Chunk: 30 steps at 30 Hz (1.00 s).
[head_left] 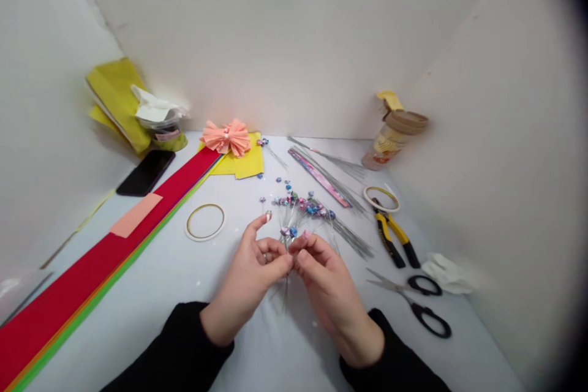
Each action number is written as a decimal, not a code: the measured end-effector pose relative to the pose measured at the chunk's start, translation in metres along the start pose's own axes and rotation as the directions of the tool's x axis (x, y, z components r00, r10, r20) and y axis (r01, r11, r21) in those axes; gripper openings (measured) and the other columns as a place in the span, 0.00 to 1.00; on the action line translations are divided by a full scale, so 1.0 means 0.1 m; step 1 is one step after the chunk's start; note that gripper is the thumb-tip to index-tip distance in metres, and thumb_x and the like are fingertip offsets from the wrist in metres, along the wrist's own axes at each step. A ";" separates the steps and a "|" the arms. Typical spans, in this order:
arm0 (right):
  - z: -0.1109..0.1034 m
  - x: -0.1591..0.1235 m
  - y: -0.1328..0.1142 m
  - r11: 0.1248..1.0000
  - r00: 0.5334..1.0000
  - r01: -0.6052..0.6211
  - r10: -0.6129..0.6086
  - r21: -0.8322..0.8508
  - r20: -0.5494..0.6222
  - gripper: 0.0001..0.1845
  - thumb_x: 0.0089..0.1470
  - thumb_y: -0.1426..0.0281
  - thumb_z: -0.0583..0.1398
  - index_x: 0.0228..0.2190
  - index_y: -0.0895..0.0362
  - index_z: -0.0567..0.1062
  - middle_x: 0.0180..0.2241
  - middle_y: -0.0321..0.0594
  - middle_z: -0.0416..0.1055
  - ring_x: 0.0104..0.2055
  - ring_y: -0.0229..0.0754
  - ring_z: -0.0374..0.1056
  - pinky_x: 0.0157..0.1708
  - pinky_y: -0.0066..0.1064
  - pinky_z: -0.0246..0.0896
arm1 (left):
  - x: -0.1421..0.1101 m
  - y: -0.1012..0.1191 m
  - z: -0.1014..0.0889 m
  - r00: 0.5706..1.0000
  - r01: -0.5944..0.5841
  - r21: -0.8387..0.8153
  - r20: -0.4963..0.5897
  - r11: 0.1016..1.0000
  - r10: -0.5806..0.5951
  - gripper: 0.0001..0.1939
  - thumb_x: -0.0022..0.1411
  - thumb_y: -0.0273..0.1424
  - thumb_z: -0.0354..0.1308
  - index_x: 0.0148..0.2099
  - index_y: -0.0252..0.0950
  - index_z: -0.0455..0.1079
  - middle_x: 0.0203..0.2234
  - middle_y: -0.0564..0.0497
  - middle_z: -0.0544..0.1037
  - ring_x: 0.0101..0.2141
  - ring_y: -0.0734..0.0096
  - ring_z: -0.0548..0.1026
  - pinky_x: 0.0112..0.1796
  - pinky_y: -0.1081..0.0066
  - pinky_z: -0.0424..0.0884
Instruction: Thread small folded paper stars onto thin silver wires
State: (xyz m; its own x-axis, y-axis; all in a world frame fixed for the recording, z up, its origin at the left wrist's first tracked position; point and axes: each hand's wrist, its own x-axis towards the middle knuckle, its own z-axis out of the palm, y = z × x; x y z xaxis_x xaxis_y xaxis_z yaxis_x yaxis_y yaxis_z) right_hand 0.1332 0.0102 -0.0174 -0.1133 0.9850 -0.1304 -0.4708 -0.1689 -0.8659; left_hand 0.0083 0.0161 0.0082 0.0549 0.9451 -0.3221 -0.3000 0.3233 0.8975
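My left hand (pixel 250 272) and my right hand (pixel 328 278) meet at the middle of the table, their fingertips pinched together. Between them is a small bunch of thin wire stems (pixel 286 294), its ends poking out below my fingers. Blue and lilac paper stars (pixel 289 231) top the stems, and a pink paper star (pixel 307 234) shows by my right fingertips. My left index finger is raised, while thumb and other fingers close on the stems. Just beyond my hands lies a pile of wire stems with small coloured stars (pixel 312 205). Exactly how the fingertips grip is partly hidden.
Left: tape roll (pixel 205 222), red crepe paper stack (pixel 92 257), phone (pixel 146 172), tissue tub (pixel 163 128). At the back lies a peach paper bow (pixel 228 136). Right: pliers (pixel 395 236), scissors (pixel 411 300), another tape roll (pixel 381 198), cup (pixel 390 141), crumpled tissue (pixel 448 272). Walls enclose the table.
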 end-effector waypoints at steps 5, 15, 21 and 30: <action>-0.08 0.03 -0.06 0.998 0.987 0.056 -0.062 -0.041 -0.148 0.14 0.48 0.58 0.66 0.33 0.53 0.74 0.32 0.36 0.68 0.34 0.39 0.65 0.34 0.30 0.62 | 0.00 -0.02 0.00 1.000 0.018 0.072 -0.005 0.997 -0.017 0.44 0.47 0.25 0.66 0.62 0.35 0.46 0.22 0.60 0.71 0.22 0.78 0.68 0.25 0.76 0.64; -0.12 0.08 -0.07 1.000 0.984 0.025 -0.027 -0.012 -0.177 0.12 0.47 0.60 0.68 0.28 0.55 0.77 0.28 0.34 0.69 0.31 0.37 0.61 0.33 0.29 0.58 | 0.01 -0.07 0.00 1.000 0.014 0.135 0.026 0.991 -0.017 0.41 0.49 0.25 0.65 0.61 0.37 0.47 0.23 0.60 0.72 0.22 0.79 0.68 0.25 0.77 0.64; -0.09 0.06 -0.09 0.999 0.978 0.016 -0.006 0.048 -0.208 0.15 0.46 0.55 0.67 0.28 0.55 0.78 0.32 0.37 0.71 0.35 0.38 0.63 0.32 0.28 0.59 | 0.01 -0.04 -0.01 1.000 0.020 0.108 0.021 0.994 -0.023 0.41 0.49 0.25 0.64 0.61 0.35 0.47 0.22 0.60 0.72 0.22 0.78 0.68 0.24 0.77 0.65; -0.17 0.09 -0.06 0.989 0.973 0.079 -0.104 -0.128 -0.206 0.09 0.49 0.64 0.66 0.33 0.53 0.76 0.32 0.34 0.70 0.32 0.35 0.63 0.33 0.28 0.59 | 0.02 0.03 -0.03 0.989 0.144 -0.075 0.038 0.987 -0.142 0.40 0.49 0.25 0.66 0.60 0.33 0.49 0.21 0.60 0.71 0.19 0.83 0.64 0.22 0.79 0.61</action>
State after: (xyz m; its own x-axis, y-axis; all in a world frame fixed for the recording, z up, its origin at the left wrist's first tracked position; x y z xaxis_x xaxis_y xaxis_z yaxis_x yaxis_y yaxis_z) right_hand 0.1502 0.0203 -0.0215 0.1188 0.9835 -0.1361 -0.3623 -0.0847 -0.9282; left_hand 0.0045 0.0189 0.0094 0.1330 0.8910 -0.4342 -0.3592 0.4516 0.8167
